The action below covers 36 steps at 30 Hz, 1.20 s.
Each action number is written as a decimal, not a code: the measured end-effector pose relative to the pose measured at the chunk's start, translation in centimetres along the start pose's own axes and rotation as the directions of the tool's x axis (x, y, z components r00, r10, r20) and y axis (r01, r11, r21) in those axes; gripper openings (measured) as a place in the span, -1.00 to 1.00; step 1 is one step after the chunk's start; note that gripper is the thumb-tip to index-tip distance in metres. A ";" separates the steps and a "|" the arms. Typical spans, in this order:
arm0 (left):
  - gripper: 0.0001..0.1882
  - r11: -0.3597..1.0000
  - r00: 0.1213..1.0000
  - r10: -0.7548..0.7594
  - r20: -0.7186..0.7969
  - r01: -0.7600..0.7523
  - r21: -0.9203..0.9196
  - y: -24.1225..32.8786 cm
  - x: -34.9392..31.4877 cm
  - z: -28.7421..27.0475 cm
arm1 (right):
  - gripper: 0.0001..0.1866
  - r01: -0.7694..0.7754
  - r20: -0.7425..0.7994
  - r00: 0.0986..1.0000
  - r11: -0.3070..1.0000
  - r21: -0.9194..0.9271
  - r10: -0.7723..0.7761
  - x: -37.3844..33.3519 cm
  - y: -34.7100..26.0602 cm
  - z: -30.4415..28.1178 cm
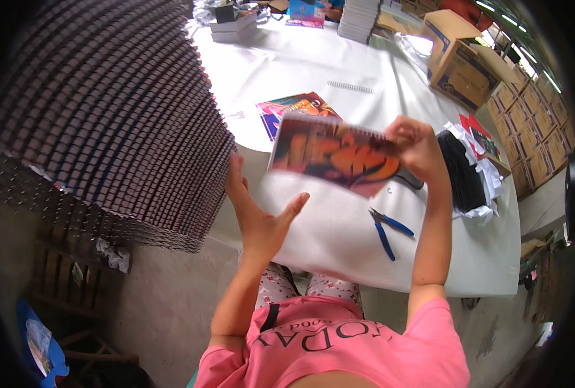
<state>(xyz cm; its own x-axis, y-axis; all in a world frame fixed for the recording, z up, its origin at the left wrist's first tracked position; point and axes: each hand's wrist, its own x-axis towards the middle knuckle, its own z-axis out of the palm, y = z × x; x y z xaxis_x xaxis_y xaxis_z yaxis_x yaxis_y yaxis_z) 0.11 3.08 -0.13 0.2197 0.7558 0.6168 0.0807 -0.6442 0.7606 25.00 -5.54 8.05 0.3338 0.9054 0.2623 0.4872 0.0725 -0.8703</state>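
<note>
My right hand (413, 145) pinches the upper right corner of a wire-bound notebook (336, 155) with an orange and dark cover. The notebook is tilted above the table and blurred by motion. Open, with the thumb spread, my left hand (261, 216) is empty near the notebook's lower left. Its fingertips are beside a tall stack of wire-bound notebooks (126, 123) on the left; whether they touch it I cannot tell. Blue-handled nippers (389, 231) lie with their handles apart below the held notebook. Several colourful printed covers (310, 102) lie partly hidden behind it.
A loose wire coil (350, 86) lies farther back on the white-covered table (339, 246). To the right is a black bundle (462, 171) in white paper. Cardboard boxes (465, 71) stand at the back right. More stacked books (360, 19) and another person's hand (327, 5) are at the far side.
</note>
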 end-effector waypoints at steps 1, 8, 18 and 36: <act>-0.17 0.999 0.999 0.030 -0.019 -0.030 -0.011 -0.2 0.2 0.4 | -0.83 0.075 0.049 0.996 0.997 0.015 -0.076 -2.1 -0.8 0.2; -0.39 0.792 0.884 -0.336 0.325 0.452 -0.411 -5.8 -5.4 -1.3 | -0.60 -0.086 -0.152 0.967 0.826 0.557 0.204 -8.9 3.3 7.1; -0.04 0.785 0.884 -0.422 0.203 0.468 -0.406 -4.4 -5.8 1.0 | -0.71 -0.199 -0.057 0.951 0.740 0.643 0.305 -9.4 6.4 10.4; -0.79 0.859 0.807 0.383 0.449 -0.490 0.148 3.1 -1.2 4.2 | -0.63 -0.646 -0.643 0.761 0.191 -0.739 0.085 -7.2 20.1 -10.3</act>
<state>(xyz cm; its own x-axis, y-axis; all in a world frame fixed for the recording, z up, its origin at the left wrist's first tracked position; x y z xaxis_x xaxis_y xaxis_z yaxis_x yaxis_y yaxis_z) 4.18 -0.34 0.65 0.6446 0.3107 0.6986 0.1059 -0.9412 0.3209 40.72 -14.87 -7.07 0.8147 0.4259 0.3936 0.4737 -0.8803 -0.0279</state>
